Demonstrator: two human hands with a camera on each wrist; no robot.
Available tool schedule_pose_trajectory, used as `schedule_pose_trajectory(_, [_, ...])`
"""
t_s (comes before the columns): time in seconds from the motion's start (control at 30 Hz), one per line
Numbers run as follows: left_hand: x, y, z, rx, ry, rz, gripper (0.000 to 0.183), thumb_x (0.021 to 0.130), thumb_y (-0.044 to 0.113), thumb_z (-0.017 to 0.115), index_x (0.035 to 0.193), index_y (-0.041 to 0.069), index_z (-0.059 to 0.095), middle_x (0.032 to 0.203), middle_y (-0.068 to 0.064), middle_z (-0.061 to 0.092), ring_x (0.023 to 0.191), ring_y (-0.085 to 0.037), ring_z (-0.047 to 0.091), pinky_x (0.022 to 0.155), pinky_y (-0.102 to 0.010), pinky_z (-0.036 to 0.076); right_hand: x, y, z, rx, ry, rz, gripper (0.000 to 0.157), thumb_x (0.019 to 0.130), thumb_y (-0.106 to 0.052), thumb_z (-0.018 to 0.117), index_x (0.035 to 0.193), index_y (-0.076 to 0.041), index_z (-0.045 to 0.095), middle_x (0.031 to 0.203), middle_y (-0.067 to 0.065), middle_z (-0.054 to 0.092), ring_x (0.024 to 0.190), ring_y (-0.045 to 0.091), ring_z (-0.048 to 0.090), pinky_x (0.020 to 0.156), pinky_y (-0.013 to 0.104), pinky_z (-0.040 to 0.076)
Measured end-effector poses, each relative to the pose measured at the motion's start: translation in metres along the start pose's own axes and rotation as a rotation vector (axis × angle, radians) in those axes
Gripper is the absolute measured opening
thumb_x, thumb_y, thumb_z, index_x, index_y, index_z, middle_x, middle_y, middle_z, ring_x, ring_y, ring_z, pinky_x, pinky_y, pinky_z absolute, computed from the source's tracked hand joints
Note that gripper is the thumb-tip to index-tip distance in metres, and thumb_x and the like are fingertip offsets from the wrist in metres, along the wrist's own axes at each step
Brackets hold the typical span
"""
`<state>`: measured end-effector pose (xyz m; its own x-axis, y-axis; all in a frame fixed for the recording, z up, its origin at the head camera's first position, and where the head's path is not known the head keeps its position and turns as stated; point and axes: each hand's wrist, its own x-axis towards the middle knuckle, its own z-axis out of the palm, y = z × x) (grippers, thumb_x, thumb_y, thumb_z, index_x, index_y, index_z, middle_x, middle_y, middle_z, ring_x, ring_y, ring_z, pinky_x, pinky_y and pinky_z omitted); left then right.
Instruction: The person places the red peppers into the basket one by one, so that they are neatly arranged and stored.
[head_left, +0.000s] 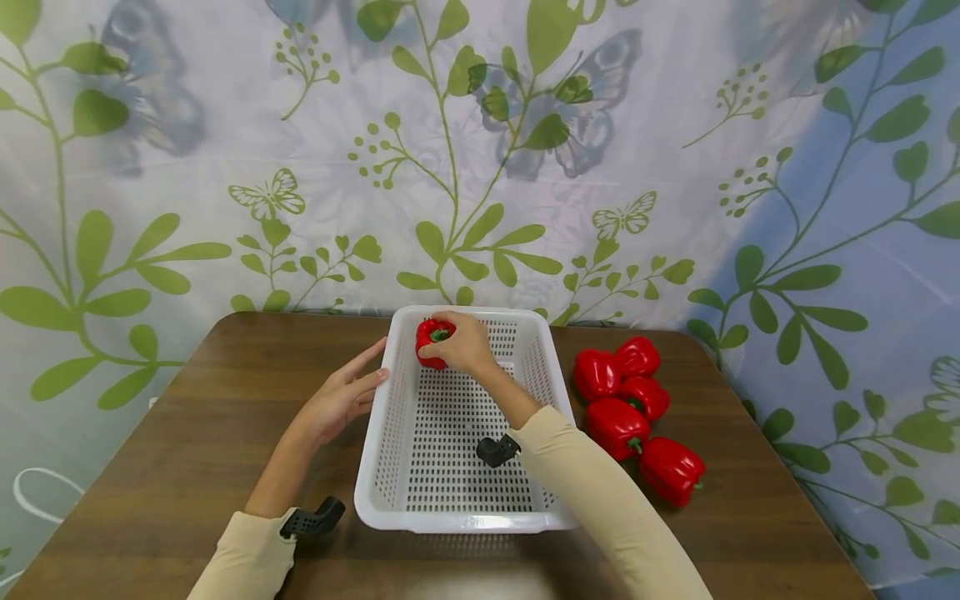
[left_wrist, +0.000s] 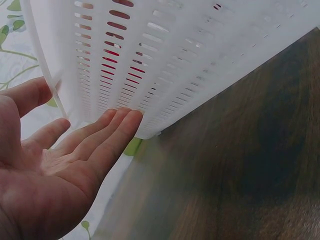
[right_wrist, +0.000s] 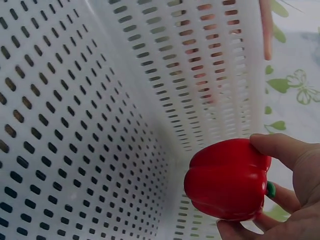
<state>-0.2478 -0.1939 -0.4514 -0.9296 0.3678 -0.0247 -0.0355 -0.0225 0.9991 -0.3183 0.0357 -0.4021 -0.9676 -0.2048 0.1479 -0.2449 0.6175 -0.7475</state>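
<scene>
My right hand point(head_left: 463, 343) grips a glossy red bell pepper point(head_left: 429, 342) by its stem end, inside the far left corner of a white perforated basket point(head_left: 561, 392). In the right wrist view the thumb and fingers pinch the pepper point(right_wrist: 225, 180) around its green stem, with its rounded bottom toward the basket floor. My left hand point(head_left: 341, 404) is at the basket's left side, its straight fingers against the outer wall and rim. The left wrist view shows that hand point(left_wrist: 75, 155) with fingertips at the slotted wall point(left_wrist: 165, 75).
Several more red bell peppers point(head_left: 617, 427) lie in a group on the brown wooden table point(head_left: 225, 408), right of the basket. A patterned cloth point(head_left: 480, 167) with leaves and butterflies hangs behind the table. Black camera mounts point(head_left: 498, 451) sit on both wrists.
</scene>
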Motion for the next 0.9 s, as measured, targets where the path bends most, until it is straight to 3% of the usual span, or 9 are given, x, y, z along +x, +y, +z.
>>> schedule_pose_trajectory(0.2, [-0.001,0.0,0.0,-0.007,-0.024,0.01,0.066,0.107,0.025,0.052,0.164,0.029,0.019,0.158,-0.024,0.037,0.133,-0.04,0.056,0.102,-0.045,0.054,-0.002,0.002,0.005,-0.036,-0.026,0.018,0.061,0.08,-0.023,0.084,0.137,-0.013,0.064,0.135,0.012,0.065,0.122,0.03,0.058,0.098,0.045,0.055])
schedule_pose_trajectory(0.9, [-0.001,0.003,0.001,-0.034,-0.013,-0.008,0.067,0.106,0.026,0.054,0.163,0.03,0.02,0.159,-0.021,0.037,0.135,-0.04,0.054,0.101,-0.042,0.055,-0.004,0.005,0.014,-0.064,-0.069,0.011,0.062,0.078,-0.022,0.086,0.136,-0.012,0.065,0.131,0.013,0.067,0.119,0.03,0.06,0.098,0.043,0.056])
